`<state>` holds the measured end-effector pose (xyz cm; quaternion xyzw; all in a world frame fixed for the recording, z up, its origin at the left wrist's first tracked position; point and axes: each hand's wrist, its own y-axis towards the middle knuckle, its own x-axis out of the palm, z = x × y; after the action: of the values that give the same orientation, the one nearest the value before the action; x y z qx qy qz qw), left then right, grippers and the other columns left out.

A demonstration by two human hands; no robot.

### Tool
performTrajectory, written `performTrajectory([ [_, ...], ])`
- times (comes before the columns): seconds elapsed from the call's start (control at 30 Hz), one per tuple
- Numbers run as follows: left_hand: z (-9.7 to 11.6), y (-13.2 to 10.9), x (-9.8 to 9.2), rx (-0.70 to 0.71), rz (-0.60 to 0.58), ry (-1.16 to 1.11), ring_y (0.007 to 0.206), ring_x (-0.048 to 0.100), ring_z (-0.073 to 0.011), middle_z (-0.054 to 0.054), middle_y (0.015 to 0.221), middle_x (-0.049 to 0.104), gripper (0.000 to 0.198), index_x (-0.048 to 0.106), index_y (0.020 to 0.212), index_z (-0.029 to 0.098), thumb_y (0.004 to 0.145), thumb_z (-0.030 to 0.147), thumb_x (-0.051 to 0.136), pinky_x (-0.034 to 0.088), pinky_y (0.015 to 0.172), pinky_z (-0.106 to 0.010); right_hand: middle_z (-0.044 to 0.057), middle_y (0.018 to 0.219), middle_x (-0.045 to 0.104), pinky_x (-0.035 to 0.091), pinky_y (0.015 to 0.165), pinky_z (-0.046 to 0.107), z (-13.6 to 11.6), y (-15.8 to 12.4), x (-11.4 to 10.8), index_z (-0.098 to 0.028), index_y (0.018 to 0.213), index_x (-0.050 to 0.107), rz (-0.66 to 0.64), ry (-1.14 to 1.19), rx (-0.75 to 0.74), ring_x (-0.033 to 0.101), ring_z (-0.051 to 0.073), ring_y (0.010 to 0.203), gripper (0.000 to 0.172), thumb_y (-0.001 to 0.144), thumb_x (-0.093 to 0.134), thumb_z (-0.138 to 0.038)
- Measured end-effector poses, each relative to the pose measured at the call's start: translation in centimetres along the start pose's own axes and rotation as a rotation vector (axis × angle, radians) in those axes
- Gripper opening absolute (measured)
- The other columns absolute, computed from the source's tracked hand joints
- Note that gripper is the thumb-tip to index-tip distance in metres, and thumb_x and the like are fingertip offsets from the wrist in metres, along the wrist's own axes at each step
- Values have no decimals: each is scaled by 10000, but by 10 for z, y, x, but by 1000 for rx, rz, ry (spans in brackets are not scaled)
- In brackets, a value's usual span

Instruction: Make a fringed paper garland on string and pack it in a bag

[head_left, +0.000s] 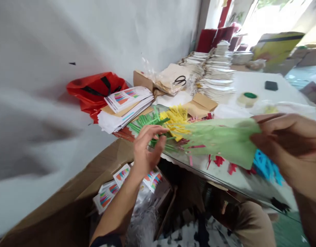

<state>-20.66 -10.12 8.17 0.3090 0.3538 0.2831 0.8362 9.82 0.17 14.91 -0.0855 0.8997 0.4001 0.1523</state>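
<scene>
My right hand (294, 140) pinches the uncut end of a light green tissue paper sheet (225, 139). The sheet stretches out to the left over the table's edge, and its far end is cut into blurred fringe strips. My left hand (147, 147) is beside those strips with fingers curved and apart; whether its fingertips touch them I cannot tell. Behind it lie a bunch of dark green paper fringe (147, 119) and a yellow fringe bunch (177, 118). Red paper scraps (219, 160) and a blue paper fringe bunch (267, 166) lie under and beside the sheet.
Printed cards (129, 103) are stacked by a red bag (96, 85) near the wall. Scissors (180, 80), tall stacks of white bundles (217, 75) and a tape roll (248, 98) are farther back. Below the table edge, an open carton (116, 151) holds packed prints.
</scene>
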Motion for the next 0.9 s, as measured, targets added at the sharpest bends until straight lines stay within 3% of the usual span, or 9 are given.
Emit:
performTrajectory([
  [0.1, 72, 2, 19, 162, -225, -227, 1122, 682, -240, -62, 1163, 743, 348, 686, 1258, 290, 964, 473, 727, 578, 989, -427, 81, 1105, 750, 581, 695, 441, -16, -32, -7, -338, 938, 733, -73, -23, 108, 714, 284, 991, 51, 914, 776, -326],
  [0.2, 113, 2, 42, 232, -293, -275, 1092, 685, -229, -57, 1150, 736, 422, 660, 1274, 301, 914, 478, 790, 588, 972, -423, 64, 1142, 738, 577, 618, 392, -18, -58, -24, -330, 958, 704, -113, 5, 150, 716, 260, 942, 78, 918, 771, -328],
  [0.37, 143, -4, 74, 253, -332, -270, 975, 678, -189, -29, 1027, 710, 273, 691, 1135, 281, 910, 375, 815, 584, 892, -370, 45, 1113, 725, 605, 682, 318, -17, -90, -63, -303, 945, 661, -145, 81, 151, 722, 223, 1011, 89, 954, 733, -251],
  [0.47, 160, -7, 86, 304, -379, -320, 945, 661, -163, -14, 976, 684, 103, 720, 978, 271, 921, 288, 805, 565, 849, -324, 55, 1168, 726, 603, 851, 362, -18, -102, -87, -288, 930, 630, -168, 100, 158, 707, 248, 1101, 121, 953, 746, -308],
  [0.57, 174, -9, 94, 268, -644, -516, 906, 655, -158, -32, 964, 693, 87, 724, 916, 234, 916, 265, 806, 548, 843, -308, 91, 1401, 649, 499, 1109, 472, -14, -111, -109, -298, 1151, 615, -263, 281, 220, 587, 329, 1345, 370, 957, 670, -608],
  [0.67, 176, -12, 100, 21, -1062, -760, 849, 640, -169, -58, 888, 694, 173, 697, 892, 166, 947, 319, 756, 522, 818, -302, 96, 1335, 647, 488, 1088, 453, 1, -127, -120, -279, 1305, 588, -459, 514, 384, 587, 322, 1292, 577, 956, 561, -737],
  [0.73, 170, -17, 104, -254, -1274, -846, 807, 617, -164, -63, 858, 674, 265, 681, 893, 138, 953, 390, 734, 497, 756, -280, 57, 1069, 660, 521, 953, 375, 14, -143, -121, -233, 1087, 658, -590, 622, 524, 632, 261, 1073, 506, 921, 634, -710],
  [0.8, 160, -28, 111, -546, -1404, -941, 724, 575, -135, -40, 801, 634, 353, 652, 860, 133, 897, 460, 781, 453, 660, -239, 16, 850, 580, 514, 792, 312, 27, -161, -120, -209, 853, 613, -643, 724, 689, 599, 200, 872, 488, 852, 728, -683],
  [0.9, 144, -48, 128, -954, -1448, -1171, 599, 492, -83, 24, 703, 540, 465, 568, 814, 165, 736, 488, 894, 395, 554, -191, -17, 758, 514, 426, 593, 248, 42, -181, -125, -202, 849, 601, -591, 790, 885, 506, 134, 693, 482, 796, 812, -632],
])
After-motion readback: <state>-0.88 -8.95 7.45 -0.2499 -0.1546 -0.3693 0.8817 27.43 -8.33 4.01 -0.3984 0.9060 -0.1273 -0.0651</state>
